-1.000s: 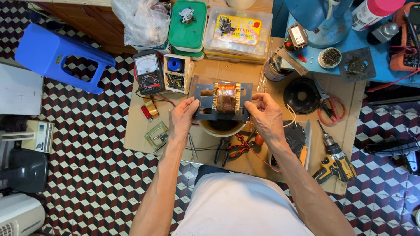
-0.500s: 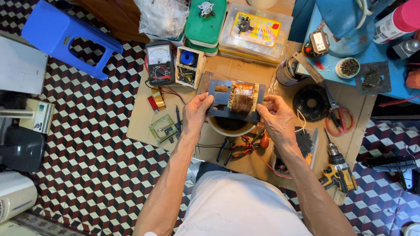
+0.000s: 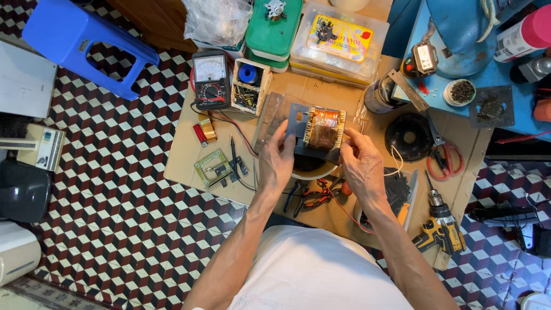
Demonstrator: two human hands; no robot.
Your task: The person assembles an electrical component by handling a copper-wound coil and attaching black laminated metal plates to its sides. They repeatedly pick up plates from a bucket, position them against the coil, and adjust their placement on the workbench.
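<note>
Both hands hold a small transformer [image 3: 322, 130] with a copper-brown winding and grey metal core plates, above a white bowl [image 3: 310, 170]. My left hand [image 3: 278, 158] grips its left side, fingers on the grey plates. My right hand [image 3: 361, 163] grips its right side with thumb and fingertips. The piece hovers over a brown cardboard sheet [image 3: 183, 155] laid on the floor.
Around it lie an analog multimeter [image 3: 211, 79], a small wooden parts box [image 3: 249, 86], green and clear plastic boxes [image 3: 338, 39], pliers [image 3: 313, 195], red-handled scissors [image 3: 445, 152], a yellow cordless drill [image 3: 442, 227], a black round part [image 3: 408, 135] and a blue plastic stool [image 3: 86, 43].
The transformer has stayed in both hands with only small shifts of the fingers. The camera view has moved, so the whole scene sits lower and further right in the frame.
</note>
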